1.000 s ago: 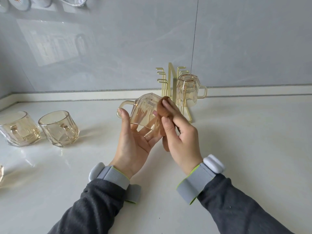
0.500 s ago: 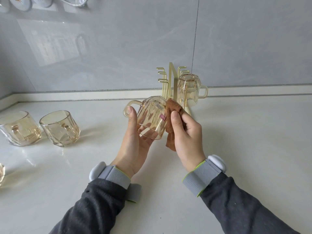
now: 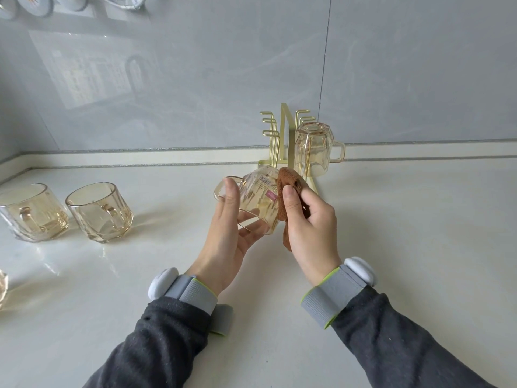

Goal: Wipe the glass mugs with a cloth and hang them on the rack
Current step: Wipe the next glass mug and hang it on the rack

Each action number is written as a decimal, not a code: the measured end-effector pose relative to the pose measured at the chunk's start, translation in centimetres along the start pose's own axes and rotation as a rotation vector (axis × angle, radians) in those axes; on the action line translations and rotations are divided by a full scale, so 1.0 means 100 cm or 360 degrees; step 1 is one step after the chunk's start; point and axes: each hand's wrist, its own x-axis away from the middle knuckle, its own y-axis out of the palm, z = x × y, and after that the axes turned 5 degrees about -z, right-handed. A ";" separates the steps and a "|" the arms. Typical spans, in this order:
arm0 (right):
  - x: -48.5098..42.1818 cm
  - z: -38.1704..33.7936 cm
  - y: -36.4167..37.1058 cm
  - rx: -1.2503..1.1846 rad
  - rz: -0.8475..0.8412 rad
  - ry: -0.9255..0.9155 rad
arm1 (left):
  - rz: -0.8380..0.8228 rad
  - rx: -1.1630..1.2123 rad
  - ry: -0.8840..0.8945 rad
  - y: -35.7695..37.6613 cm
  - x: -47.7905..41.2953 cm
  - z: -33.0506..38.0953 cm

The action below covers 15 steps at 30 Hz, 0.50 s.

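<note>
My left hand (image 3: 228, 233) grips an amber glass mug (image 3: 258, 200) lying on its side above the counter, with the thumb by the handle and the fingers under the rim. My right hand (image 3: 310, 228) pinches a brown cloth (image 3: 288, 189) against the mug's base end. A gold wire rack (image 3: 285, 135) stands just behind, at the wall. One mug (image 3: 314, 148) hangs upside down on the rack's right side. Two more amber mugs (image 3: 33, 212) (image 3: 99, 211) stand upright on the counter at the left.
A white counter (image 3: 419, 233) runs to a grey tiled wall. Part of another glass (image 3: 2, 287) shows at the far left edge. Round white items (image 3: 36, 4) hang on the wall at the top left.
The mug and both hands have shifted slightly right and toward the rack. The mug has turned in my left hand while the cloth rubs over its base end.
</note>
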 end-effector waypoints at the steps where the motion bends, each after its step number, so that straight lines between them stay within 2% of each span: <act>1: 0.000 0.000 0.000 0.0011 0.0004 0.0006 | -0.0010 -0.0023 -0.0019 -0.001 -0.001 -0.002; 5: -0.001 -0.002 0.001 -0.0087 0.0004 -0.0016 | -0.0016 0.0102 -0.0045 0.000 -0.001 -0.004; 8: -0.005 0.001 0.000 -0.0168 0.0093 0.0052 | -0.0001 0.0302 -0.0179 0.002 0.000 0.000; 12: -0.009 0.002 -0.003 -0.0138 0.0200 0.0062 | 0.0015 0.0500 -0.0343 0.003 0.003 0.005; 15: -0.008 -0.001 -0.004 -0.0085 0.0176 0.0018 | 0.0002 0.0515 -0.0376 0.006 0.004 0.005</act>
